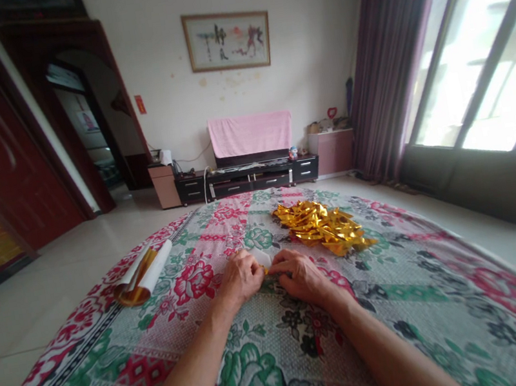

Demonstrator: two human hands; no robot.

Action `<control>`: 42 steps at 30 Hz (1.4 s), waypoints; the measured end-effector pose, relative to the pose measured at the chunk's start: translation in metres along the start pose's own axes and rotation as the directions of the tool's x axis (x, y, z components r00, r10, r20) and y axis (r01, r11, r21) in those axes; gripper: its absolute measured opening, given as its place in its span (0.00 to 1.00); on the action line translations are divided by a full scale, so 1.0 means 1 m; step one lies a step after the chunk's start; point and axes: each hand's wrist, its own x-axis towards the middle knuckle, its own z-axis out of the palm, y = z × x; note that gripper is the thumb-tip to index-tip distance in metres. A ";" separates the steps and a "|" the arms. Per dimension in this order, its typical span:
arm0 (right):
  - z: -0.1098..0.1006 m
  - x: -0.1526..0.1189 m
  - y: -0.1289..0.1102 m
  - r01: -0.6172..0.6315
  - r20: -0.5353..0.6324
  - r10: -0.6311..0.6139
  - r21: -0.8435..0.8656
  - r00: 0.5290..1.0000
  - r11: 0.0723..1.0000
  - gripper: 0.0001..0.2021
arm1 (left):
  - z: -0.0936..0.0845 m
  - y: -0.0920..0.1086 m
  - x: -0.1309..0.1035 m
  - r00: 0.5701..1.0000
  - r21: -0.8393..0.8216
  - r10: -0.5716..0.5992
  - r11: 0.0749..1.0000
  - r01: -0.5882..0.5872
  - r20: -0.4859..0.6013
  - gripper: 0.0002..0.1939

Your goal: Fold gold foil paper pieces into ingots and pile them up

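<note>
My left hand (pixel 242 276) and my right hand (pixel 301 273) meet over the middle of the table, fingers pinched. Between them is a small piece of gold foil paper (pixel 263 260), whose pale back faces up and whose gold edge shows at the fingertips. Most of it is hidden by my fingers. Beyond my right hand lies a heap of folded gold foil paper pieces (pixel 319 225), shiny and pointed. Off to the left, curled sheets of gold foil paper (pixel 152 269) with white backs rest near the table's edge.
A flowered cloth (pixel 246 384) in red, green and grey covers the round table. Past its far edge stands a low black cabinet (pixel 232 187) with a pink cloth (pixel 251 133) draped over something on it. A curtain (pixel 377 63) and windows are at the right, doors at the left.
</note>
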 end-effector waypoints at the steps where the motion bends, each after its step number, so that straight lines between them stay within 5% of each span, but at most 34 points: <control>1: 0.001 0.000 0.000 -0.002 -0.007 0.002 -0.006 1.000 1.000 0.19 | 0.000 0.000 0.000 1.000 -0.008 -0.007 1.000 0.007 0.001 0.08; 7: 0.001 0.000 0.001 -0.033 -0.082 0.032 -0.017 0.996 0.999 0.18 | 0.001 -0.002 0.001 1.000 -0.028 -0.020 0.999 0.020 0.008 0.07; 13: 0.005 0.001 0.005 -0.285 -0.225 0.252 -0.127 0.941 0.950 0.14 | 0.002 -0.004 0.002 1.000 -0.005 -0.005 1.000 0.005 0.009 0.07; 26: 0.002 0.001 -0.001 -0.103 -0.030 0.100 -0.090 0.994 0.991 0.17 | 0.005 -0.007 0.002 1.000 -0.006 0.014 1.000 -0.014 0.012 0.07; 33: 0.004 0.000 0.000 0.008 -0.022 -0.009 -0.064 1.000 0.998 0.16 | 0.004 -0.006 0.002 1.000 -0.010 0.015 1.000 -0.015 0.013 0.07; 42: 0.008 0.009 -0.003 -0.055 -0.059 0.051 -0.073 0.997 0.996 0.11 | 0.002 -0.005 0.002 1.000 0.002 0.008 1.000 -0.008 0.026 0.08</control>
